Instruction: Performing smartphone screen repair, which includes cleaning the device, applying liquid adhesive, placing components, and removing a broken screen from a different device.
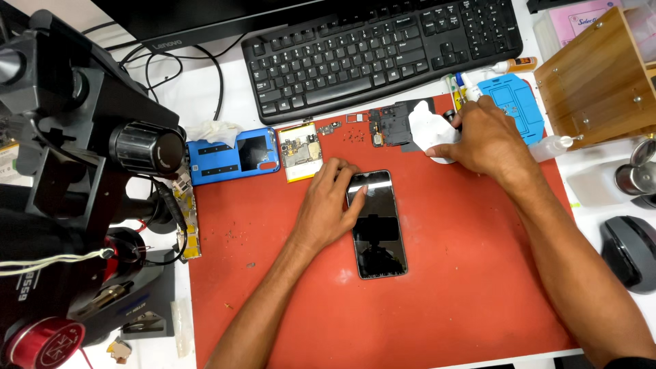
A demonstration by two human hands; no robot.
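While both hands work at frame centre, the largest item is the red rubber work mat (437, 287) covering the white table (205, 89) from centre to lower right. Black microscope assembly (75, 157) fills the left edge. Black computer keyboard (383, 48) lies along the top, beyond the mat. Light brown wooden box (598, 78) sits at upper right; a dark grey computer mouse (629, 249) at the right edge. Black glass-fronted smartphone (378, 229) lies flat, screen up, at mat centre. Blue plastic phone back cover (229, 160) rests at the mat's upper left corner, with a bare circuit board in a pale frame (301, 152) just beside it. Blue repair jig (512, 99) lies at upper right.

Left hand (328, 208): fingers spread loosely, laid on the phone's upper left edge, pressing rather than gripping.

Right hand (482, 140): fingers narrowed, pinching a white crumpled wipe (429, 130) near the mat's top edge, above the phone and apart from it.
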